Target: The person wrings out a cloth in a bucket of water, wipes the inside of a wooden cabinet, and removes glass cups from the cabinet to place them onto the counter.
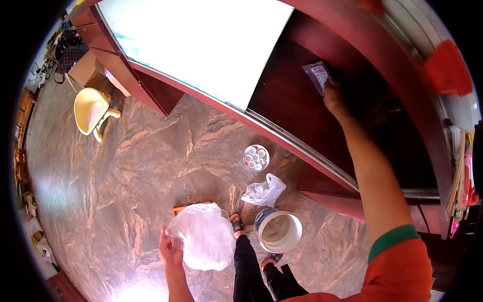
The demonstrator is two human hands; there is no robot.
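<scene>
My right hand (334, 98) reaches into the dark red cabinet (282, 65), its fingers closed on the lower end of a small clear packet (318, 74) with a white label. Low on the left, my left hand (171, 251) grips the edge of a bulging, whitish plastic bag (207, 236). What is inside the bag cannot be made out. The bag hides part of a small wooden piece (183, 207) behind it.
On the floor are a round tray of white cups (256, 157), a crumpled plastic bag (265, 190) and a white bucket (287, 231) by my feet. A yellow child's seat (90, 110) stands left near a cardboard box (86, 68). A white sliding panel (196, 45) covers the cabinet's left part.
</scene>
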